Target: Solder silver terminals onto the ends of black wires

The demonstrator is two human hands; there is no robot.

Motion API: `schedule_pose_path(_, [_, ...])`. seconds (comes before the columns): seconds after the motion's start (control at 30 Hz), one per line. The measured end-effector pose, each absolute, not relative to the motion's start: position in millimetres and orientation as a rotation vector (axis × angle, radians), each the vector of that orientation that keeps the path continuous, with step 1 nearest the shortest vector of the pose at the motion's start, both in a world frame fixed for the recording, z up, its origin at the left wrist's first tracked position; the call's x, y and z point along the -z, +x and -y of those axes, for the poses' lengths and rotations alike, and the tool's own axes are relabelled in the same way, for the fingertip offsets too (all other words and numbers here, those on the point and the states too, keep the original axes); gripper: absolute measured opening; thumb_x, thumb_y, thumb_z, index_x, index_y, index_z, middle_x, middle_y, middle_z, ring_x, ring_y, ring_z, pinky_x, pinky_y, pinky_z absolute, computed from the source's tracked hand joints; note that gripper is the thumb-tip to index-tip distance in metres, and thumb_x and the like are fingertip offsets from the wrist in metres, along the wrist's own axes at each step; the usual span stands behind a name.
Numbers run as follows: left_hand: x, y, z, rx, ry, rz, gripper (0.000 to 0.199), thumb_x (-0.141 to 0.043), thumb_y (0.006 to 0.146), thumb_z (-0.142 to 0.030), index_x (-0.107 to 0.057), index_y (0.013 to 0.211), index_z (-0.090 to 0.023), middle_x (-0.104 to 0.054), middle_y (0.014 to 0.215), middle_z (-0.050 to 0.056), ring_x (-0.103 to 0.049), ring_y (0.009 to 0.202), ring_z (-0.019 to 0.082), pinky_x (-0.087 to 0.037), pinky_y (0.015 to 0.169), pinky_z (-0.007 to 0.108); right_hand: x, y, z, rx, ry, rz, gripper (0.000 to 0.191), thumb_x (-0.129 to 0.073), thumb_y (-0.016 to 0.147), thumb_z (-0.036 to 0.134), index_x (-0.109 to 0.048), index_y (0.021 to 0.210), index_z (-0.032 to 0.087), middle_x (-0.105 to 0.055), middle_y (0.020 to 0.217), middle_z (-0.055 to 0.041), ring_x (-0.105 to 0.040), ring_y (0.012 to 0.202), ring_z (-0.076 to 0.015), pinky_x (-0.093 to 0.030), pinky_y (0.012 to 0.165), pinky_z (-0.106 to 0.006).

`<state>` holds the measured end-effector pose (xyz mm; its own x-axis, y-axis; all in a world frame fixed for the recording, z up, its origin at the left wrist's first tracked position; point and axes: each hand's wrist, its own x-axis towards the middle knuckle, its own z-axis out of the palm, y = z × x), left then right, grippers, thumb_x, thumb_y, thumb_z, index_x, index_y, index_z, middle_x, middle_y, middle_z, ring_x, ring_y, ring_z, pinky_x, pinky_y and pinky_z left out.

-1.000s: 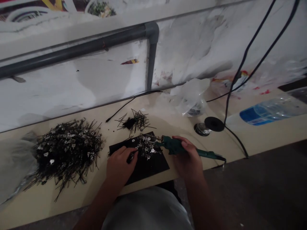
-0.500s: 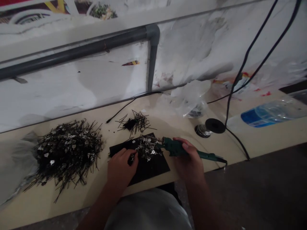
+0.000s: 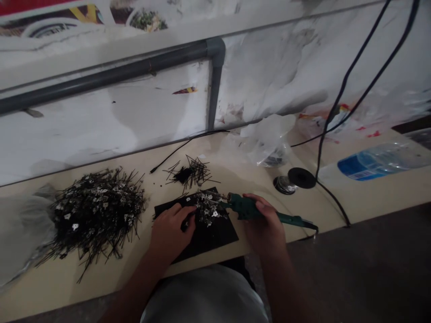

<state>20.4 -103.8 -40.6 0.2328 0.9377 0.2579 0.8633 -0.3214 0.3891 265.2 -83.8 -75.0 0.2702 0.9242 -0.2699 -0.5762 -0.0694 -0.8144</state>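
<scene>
My right hand [image 3: 264,224] is wrapped round a green soldering iron [image 3: 249,207], its tip end pointing left over small silver metal pieces [image 3: 210,211]. Those pieces lie heaped on a black mat [image 3: 212,240] at the table's front edge. My left hand [image 3: 173,229] is closed in a pinch at the left side of the heap. Something small and dark shows at its fingertips, too dim to name. Beyond the mat lies a small pile of short black wires [image 3: 193,172].
A big pile of black wires with metal pieces [image 3: 97,211] sits left, beside a clear plastic bag [image 3: 23,233]. To the right are a solder spool [image 3: 301,177], a plastic bottle [image 3: 377,161] and hanging black cables [image 3: 346,80]. A grey pipe [image 3: 134,67] runs along the wall.
My left hand's fingers have shifted slightly, still pinched beside the heap. My right hand and the soldering iron stay nearly where they were. The view has tilted a little.
</scene>
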Motion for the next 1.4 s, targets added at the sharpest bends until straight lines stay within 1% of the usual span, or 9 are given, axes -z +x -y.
schedule_pose_path(0.17, [42.8,20.8,98.9,-0.663,2.399,-1.702,0.016,-0.066,0.099,-0.024,-0.078,0.109,-0.026,-0.074,0.090,0.004,-0.073,0.079,0.022,-0.057,0.069,0.031,70.4,263.4,82.7,-1.314,-1.065,0.357,0.021,-0.087,0.071,0.043,-0.084,0.086,0.028,-0.079,0.094,-0.0023,-0.071,0.089,-0.0216,-0.056,0.080,-0.037])
schedule_pose_path(0.5, [47.8,13.9,95.3,-0.717,2.431,-1.730,0.020,-0.059,0.108,-0.026,-0.076,0.099,-0.024,-0.076,0.088,0.002,-0.075,0.081,0.021,-0.054,0.072,0.030,65.8,261.0,81.5,-1.303,-1.096,0.312,0.024,-0.090,0.064,0.044,-0.084,0.082,0.028,-0.080,0.097,-0.0022,-0.070,0.087,-0.0204,-0.054,0.073,-0.033])
schedule_pose_path(0.67, [35.3,10.9,103.8,-0.778,2.415,-1.730,0.022,-0.057,0.109,-0.029,-0.077,0.099,-0.024,-0.077,0.087,0.001,-0.075,0.080,0.019,-0.052,0.072,0.028,66.5,261.3,81.2,-1.300,-1.084,0.310,0.023,-0.089,0.065,0.042,-0.084,0.082,0.028,-0.080,0.095,-0.0024,-0.071,0.090,-0.0226,-0.056,0.077,-0.036])
schedule_pose_path(0.83, [22.6,3.0,124.3,-0.635,2.067,-1.773,0.020,-0.063,0.102,-0.033,-0.076,0.087,-0.027,-0.071,0.075,-0.002,-0.066,0.062,0.016,-0.049,0.058,0.026,67.9,261.7,81.6,-1.302,-1.080,0.319,0.024,-0.089,0.066,0.042,-0.084,0.084,0.027,-0.079,0.095,-0.0025,-0.071,0.091,-0.0220,-0.055,0.080,-0.036])
schedule_pose_path(0.9, [27.6,2.2,133.5,-0.580,2.039,-1.819,0.022,-0.062,0.101,-0.034,-0.075,0.084,-0.027,-0.068,0.071,-0.001,-0.065,0.060,0.017,-0.049,0.057,0.027,68.8,262.5,82.0,-1.302,-1.079,0.319,0.022,-0.089,0.067,0.041,-0.084,0.083,0.028,-0.080,0.097,-0.0023,-0.071,0.092,-0.0226,-0.055,0.079,-0.037])
schedule_pose_path(1.03, [44.2,3.6,148.0,-0.678,2.122,-1.950,0.021,-0.057,0.103,-0.032,-0.075,0.094,-0.026,-0.076,0.088,0.004,-0.073,0.075,0.022,-0.057,0.069,0.032,71.0,264.4,83.2,-1.313,-1.073,0.331,0.019,-0.089,0.069,0.040,-0.083,0.083,0.029,-0.079,0.097,-0.0016,-0.071,0.095,-0.0232,-0.055,0.081,-0.038])
schedule_pose_path(1.13, [50.1,3.8,153.3,-0.755,2.194,-1.903,0.020,-0.058,0.105,-0.032,-0.076,0.100,-0.026,-0.079,0.094,0.005,-0.075,0.080,0.022,-0.060,0.072,0.031,72.2,265.7,83.7,-1.325,-1.077,0.348,0.021,-0.089,0.070,0.042,-0.083,0.085,0.029,-0.079,0.097,-0.0018,-0.071,0.094,-0.0233,-0.056,0.082,-0.040])
schedule_pose_path(1.27, [50.8,3.1,152.7,-0.771,2.283,-1.833,0.025,-0.056,0.108,-0.032,-0.080,0.102,-0.027,-0.078,0.087,0.003,-0.077,0.078,0.022,-0.060,0.071,0.031,72.4,266.2,83.6,-1.322,-1.075,0.359,0.021,-0.090,0.070,0.043,-0.083,0.084,0.029,-0.079,0.096,-0.0014,-0.070,0.091,-0.0227,-0.056,0.082,-0.040])
schedule_pose_path(1.4, [50.8,5.0,147.7,-0.730,2.253,-1.805,0.029,-0.055,0.109,-0.032,-0.081,0.098,-0.026,-0.073,0.077,0.001,-0.072,0.066,0.018,-0.057,0.061,0.027,71.3,265.2,83.4,-1.312,-1.069,0.348,0.020,-0.091,0.068,0.041,-0.083,0.082,0.029,-0.080,0.099,-0.0025,-0.072,0.094,-0.0238,-0.057,0.082,-0.040])
